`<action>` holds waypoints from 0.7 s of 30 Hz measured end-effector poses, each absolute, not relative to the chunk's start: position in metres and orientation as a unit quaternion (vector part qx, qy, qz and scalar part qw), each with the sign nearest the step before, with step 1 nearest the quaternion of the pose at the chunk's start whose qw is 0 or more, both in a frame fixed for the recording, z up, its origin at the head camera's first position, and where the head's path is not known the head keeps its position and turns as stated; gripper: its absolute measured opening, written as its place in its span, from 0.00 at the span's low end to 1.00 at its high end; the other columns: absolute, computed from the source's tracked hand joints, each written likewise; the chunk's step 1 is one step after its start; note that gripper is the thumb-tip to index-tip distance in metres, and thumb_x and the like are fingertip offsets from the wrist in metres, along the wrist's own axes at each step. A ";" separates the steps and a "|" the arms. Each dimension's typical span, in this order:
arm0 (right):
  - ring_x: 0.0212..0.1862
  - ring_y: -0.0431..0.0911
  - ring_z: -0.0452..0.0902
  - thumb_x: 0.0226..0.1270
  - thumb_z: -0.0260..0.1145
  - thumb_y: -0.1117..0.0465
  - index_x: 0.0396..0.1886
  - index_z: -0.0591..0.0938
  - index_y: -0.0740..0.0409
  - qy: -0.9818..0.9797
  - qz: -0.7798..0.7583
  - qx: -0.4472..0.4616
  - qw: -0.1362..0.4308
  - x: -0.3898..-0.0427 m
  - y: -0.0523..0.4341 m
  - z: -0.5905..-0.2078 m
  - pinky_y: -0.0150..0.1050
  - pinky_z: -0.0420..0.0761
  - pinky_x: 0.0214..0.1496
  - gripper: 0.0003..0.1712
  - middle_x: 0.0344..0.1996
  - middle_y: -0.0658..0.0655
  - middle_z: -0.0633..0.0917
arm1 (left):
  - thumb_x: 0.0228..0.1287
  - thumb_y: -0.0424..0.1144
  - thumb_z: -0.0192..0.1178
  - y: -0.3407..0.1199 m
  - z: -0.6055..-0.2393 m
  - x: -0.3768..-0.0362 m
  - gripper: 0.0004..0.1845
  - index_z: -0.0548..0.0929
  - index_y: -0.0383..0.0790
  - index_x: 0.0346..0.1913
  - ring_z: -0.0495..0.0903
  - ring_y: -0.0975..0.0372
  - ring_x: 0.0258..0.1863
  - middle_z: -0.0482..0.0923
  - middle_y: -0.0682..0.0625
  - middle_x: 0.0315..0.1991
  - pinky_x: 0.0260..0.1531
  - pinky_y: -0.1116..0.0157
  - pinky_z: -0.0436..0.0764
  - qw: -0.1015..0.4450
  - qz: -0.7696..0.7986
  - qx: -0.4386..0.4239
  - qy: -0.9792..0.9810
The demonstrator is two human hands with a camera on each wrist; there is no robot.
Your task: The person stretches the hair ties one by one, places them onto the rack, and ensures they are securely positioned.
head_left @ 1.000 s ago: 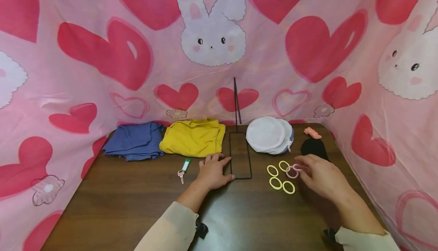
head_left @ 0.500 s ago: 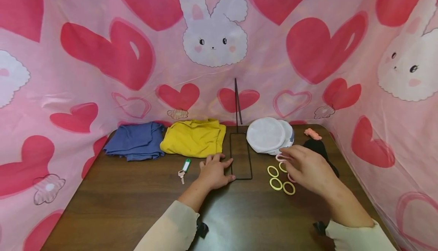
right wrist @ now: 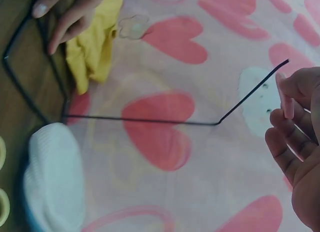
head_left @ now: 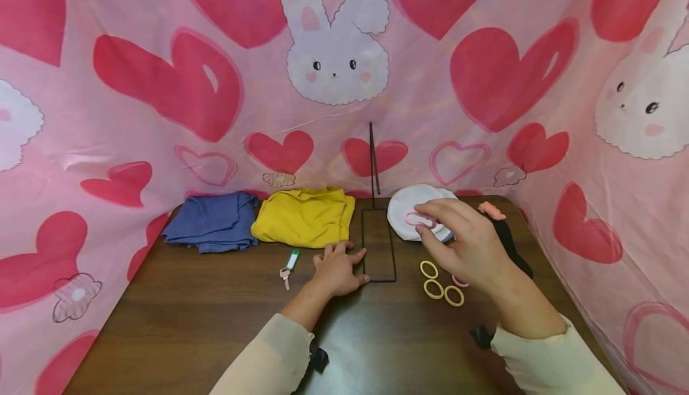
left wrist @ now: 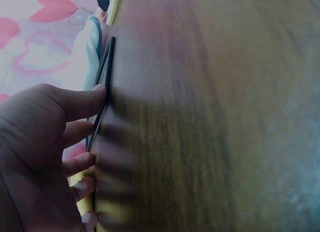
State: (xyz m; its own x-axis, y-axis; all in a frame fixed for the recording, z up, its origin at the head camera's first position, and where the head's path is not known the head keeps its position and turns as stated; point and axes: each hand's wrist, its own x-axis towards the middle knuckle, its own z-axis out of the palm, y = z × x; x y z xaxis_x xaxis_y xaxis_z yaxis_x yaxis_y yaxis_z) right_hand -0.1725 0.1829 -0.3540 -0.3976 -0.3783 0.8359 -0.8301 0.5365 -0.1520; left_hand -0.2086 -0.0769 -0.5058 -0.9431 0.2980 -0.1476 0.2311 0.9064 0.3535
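Note:
In the head view, my right hand (head_left: 469, 244) is raised over the right half of the table and pinches a pink ring (head_left: 407, 219) between thumb and fingers. In the right wrist view this pink ring (right wrist: 286, 99) is seen edge-on, close to the free tip of the black wire stand (right wrist: 150, 120), whose bent arm reaches toward it. My left hand (head_left: 335, 270) rests on the table with fingers spread. Its thumb and index finger touch the rectangular wire base of the stand (head_left: 395, 257). Yellow rings (head_left: 433, 289) and another pink ring (head_left: 459, 282), partly hidden, lie below my right hand.
A folded blue cloth (head_left: 212, 221) and yellow cloth (head_left: 304, 218) lie at the back left. A key with a green tag (head_left: 292, 260) is left of my left hand. White round pouches (head_left: 404, 203), a coral bundle (head_left: 492, 210) and a black item (head_left: 514, 245) are at right.
My right hand has lifted the pink ring off the ring group and carried it up and left, in front of the white pouches. The left hand has stayed at the stand's base.

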 end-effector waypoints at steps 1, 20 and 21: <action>0.43 0.47 0.84 0.73 0.66 0.49 0.49 0.89 0.59 -0.779 0.292 0.390 0.396 -0.173 0.179 -0.350 0.39 0.63 0.42 0.19 0.43 0.55 0.89 | 0.64 0.62 0.68 -0.077 -0.505 -0.209 0.37 0.73 0.62 0.76 0.58 0.45 0.71 0.62 0.49 0.76 0.56 0.38 0.60 0.101 0.168 0.136 0.971; 0.43 0.47 0.84 0.63 0.74 0.63 0.53 0.88 0.63 -0.740 0.294 0.451 0.403 -0.196 0.144 -0.319 0.37 0.82 0.50 0.19 0.46 0.57 0.88 | 0.63 0.63 0.68 -0.074 -0.503 -0.205 0.37 0.74 0.63 0.75 0.61 0.45 0.69 0.64 0.49 0.73 0.54 0.39 0.63 0.089 0.154 0.129 0.976; 0.43 0.47 0.84 0.61 0.74 0.64 0.53 0.88 0.62 -0.741 0.293 0.451 0.401 -0.198 0.143 -0.319 0.37 0.82 0.50 0.19 0.46 0.57 0.88 | 0.63 0.63 0.68 -0.074 -0.503 -0.205 0.36 0.74 0.63 0.75 0.61 0.45 0.69 0.64 0.49 0.73 0.54 0.39 0.63 0.088 0.154 0.129 0.976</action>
